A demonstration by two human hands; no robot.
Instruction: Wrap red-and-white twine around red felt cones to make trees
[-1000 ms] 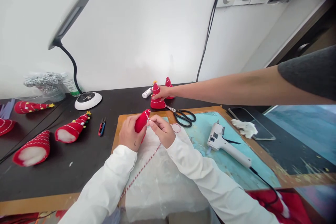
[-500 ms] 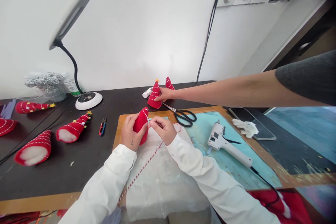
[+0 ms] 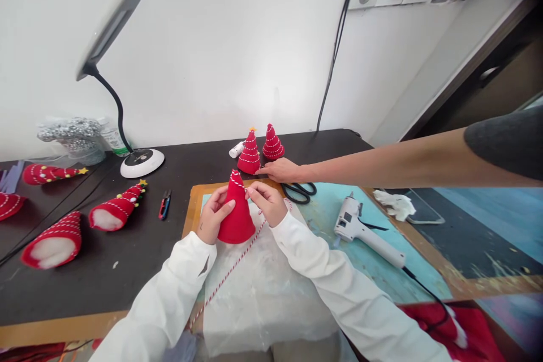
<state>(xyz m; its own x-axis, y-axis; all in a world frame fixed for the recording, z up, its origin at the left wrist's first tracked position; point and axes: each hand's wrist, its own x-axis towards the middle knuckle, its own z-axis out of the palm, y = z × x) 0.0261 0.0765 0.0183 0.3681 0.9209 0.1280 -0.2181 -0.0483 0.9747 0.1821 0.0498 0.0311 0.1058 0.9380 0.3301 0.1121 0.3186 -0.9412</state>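
Upright in front of me stands a red felt cone (image 3: 237, 220), its tip wound with red-and-white twisted cord. My left hand (image 3: 213, 216) grips the cone's left side, the thumb across its front. At the cone's upper right, my right hand (image 3: 268, 202) pinches the cord close against the felt. The loose cord (image 3: 231, 274) runs from there down across the whitish sheet (image 3: 263, 294) to the lower left. Just beyond the cone, another person's hand (image 3: 280, 170) touches the base of a decorated red cone tree (image 3: 249, 155) with a yellow star on top.
Another cord-wrapped cone (image 3: 272, 144) stands at the back. Scissors (image 3: 299, 192) lie under the other person's arm (image 3: 365, 167). A glue gun (image 3: 365, 232) rests at right on the blue mat. Several stuffed cones (image 3: 112, 209), thread snips (image 3: 165, 205) and a desk lamp (image 3: 142, 163) are at left.
The cone in my hands has come upright and more of its front shows. The other person's hand has slid from the star-topped tree's side down to its base.
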